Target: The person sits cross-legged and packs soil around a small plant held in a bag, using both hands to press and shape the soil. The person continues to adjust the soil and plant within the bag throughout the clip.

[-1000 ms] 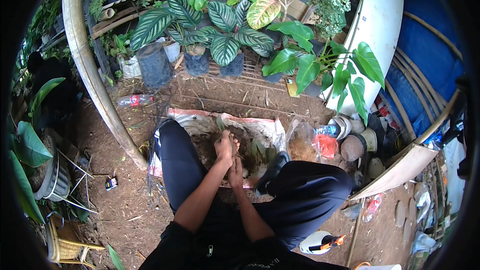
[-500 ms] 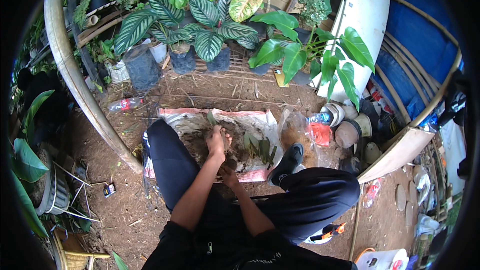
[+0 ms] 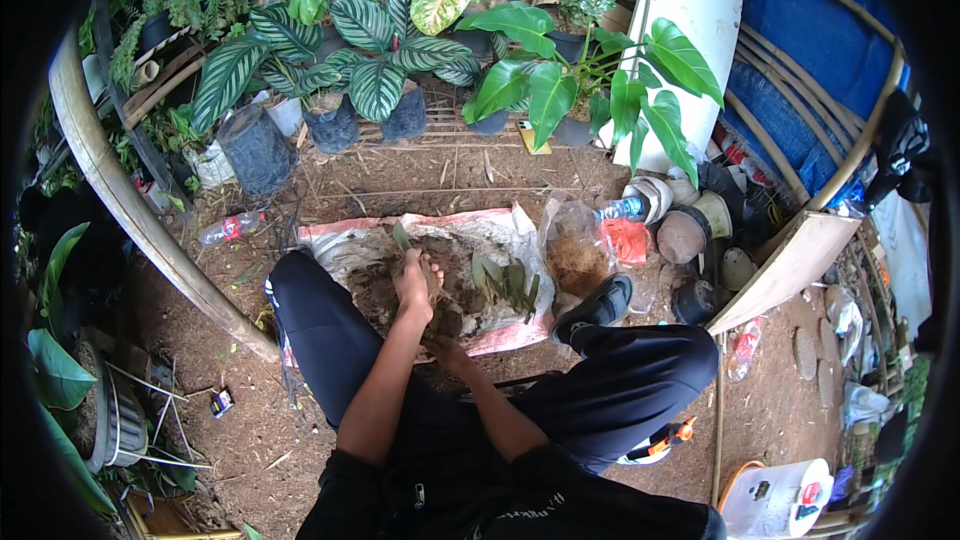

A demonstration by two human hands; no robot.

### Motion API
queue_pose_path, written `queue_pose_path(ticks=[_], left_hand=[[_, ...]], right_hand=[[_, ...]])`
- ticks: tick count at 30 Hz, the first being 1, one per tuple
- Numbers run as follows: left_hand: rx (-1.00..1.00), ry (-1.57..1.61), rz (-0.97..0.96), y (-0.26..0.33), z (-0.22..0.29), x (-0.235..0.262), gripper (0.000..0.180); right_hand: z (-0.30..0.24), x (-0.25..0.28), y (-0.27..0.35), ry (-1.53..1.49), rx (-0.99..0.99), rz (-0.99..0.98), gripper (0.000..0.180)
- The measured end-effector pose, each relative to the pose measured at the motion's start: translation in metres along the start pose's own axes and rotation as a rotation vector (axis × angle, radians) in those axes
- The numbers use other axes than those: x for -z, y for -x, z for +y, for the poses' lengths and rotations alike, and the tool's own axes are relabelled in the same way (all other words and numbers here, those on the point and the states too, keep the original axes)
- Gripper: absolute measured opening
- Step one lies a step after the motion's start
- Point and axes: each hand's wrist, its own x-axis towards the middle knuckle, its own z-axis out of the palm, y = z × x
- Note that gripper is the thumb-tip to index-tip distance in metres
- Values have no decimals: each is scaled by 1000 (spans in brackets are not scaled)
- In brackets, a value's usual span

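The person's hands have parted: a second ago both were pressed together above the heap, and now the left hand (image 3: 413, 285) sits alone on top of the dark, crumbly soil mound (image 3: 440, 280), fingers curled around a small plant with a thin green leaf (image 3: 401, 236) that stands up just beyond the knuckles. The right hand (image 3: 447, 350) has dropped to the near edge of the mound, low between the knees; whether its grip is apart or together cannot be told, since the left forearm and the soil hide it. This suggests the plant is now being held steady by one hand while the other works at the soil.

The mound lies on a spread white-and-pink plastic sack (image 3: 500, 335) on the ground, between the black-trousered legs. A loose bunch of green leaves (image 3: 505, 285) rests on the mound's right side, and a clear plastic bag of brown fibre (image 3: 575, 260) stands just right of it.
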Motion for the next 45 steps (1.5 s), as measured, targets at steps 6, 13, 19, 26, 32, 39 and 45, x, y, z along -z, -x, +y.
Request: queue_pose_path(ticks=[6, 13, 19, 26, 32, 39, 45], left_hand=[[3, 13, 0, 0, -2, -3, 25], [30, 12, 9, -5, -2, -1, 30], [18, 31, 6, -4, -5, -1, 27], [10, 4, -17, -3, -10, 6, 25], [31, -1, -4, 5, -7, 9, 24], [27, -32, 15, 10, -6, 11, 26], [27, -19, -15, 15, -3, 13, 25]], right_hand=[[-5, 6, 7, -55, 16, -7, 33], [20, -2, -7, -26, 35, -19, 33], [45, -6, -21, 21, -57, -1, 39], [60, -11, -37, 23, 152, 177, 33], [59, -15, -38, 109, -47, 36, 38], [44, -17, -44, 245, 44, 257, 32], [31, 0, -41, 467, 166, 395, 60]])
